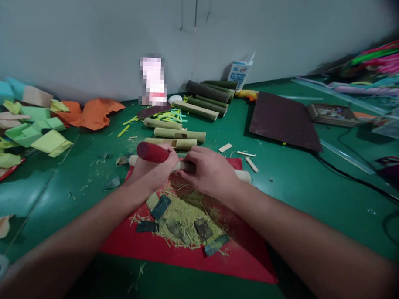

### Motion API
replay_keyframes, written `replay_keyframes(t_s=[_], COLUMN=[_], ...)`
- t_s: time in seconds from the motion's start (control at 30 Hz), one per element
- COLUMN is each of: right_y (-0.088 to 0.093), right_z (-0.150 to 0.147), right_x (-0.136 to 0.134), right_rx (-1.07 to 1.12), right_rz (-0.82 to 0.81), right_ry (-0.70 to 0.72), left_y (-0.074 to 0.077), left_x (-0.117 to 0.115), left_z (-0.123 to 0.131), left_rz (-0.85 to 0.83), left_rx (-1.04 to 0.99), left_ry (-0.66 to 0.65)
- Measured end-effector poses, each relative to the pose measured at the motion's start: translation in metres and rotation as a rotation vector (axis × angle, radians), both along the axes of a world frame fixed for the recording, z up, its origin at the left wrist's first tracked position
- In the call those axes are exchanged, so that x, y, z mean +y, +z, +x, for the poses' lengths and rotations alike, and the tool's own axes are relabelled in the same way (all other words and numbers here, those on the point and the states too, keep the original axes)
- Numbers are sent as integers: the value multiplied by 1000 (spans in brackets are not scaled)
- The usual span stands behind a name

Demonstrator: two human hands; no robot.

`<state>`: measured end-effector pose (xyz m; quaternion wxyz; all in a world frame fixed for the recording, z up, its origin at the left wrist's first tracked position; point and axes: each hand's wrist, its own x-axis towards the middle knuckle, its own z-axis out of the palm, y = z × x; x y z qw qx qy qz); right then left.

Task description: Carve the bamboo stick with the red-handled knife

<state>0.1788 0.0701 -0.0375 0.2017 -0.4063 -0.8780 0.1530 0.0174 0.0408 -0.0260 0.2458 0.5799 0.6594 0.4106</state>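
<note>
Where the two forearms reach in from below, a red mat (248,251) lies on the green table (299,192), covered with pale shavings (184,218) and some dark chips. Just beyond this pile, the left hand (149,171) is clenched around a red-handled tool (152,152). The right hand (210,171) grips a bamboo stick (246,175), which lies across the mat's far edge. Farther back lie cut bamboo tubes (179,134), then orange paper (96,111) near the wall.

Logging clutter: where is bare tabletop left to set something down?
Bare green table lies right of the red mat, to the black cable, and left of it toward the paper scraps. Crowded: bamboo tubes behind the mat, shavings on it. Left hand grips a red-handled tool, right hand a bamboo stick.
</note>
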Motion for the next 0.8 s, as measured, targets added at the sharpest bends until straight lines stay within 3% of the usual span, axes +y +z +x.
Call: replay_keyframes(t_s=[0.2, 0.53, 0.8], right_y=[0, 1, 1], right_z=[0, 2, 0], right_x=[2, 5, 6], right_rx=[0, 14, -1], right_rz=[19, -6, -11], right_ry=[-17, 24, -5], left_y=[-2, -15, -10], left_x=[3, 11, 0], left_z=[9, 1, -4], left_rz=[61, 90, 46], left_rx=[33, -25, -146], left_ry=[129, 64, -49])
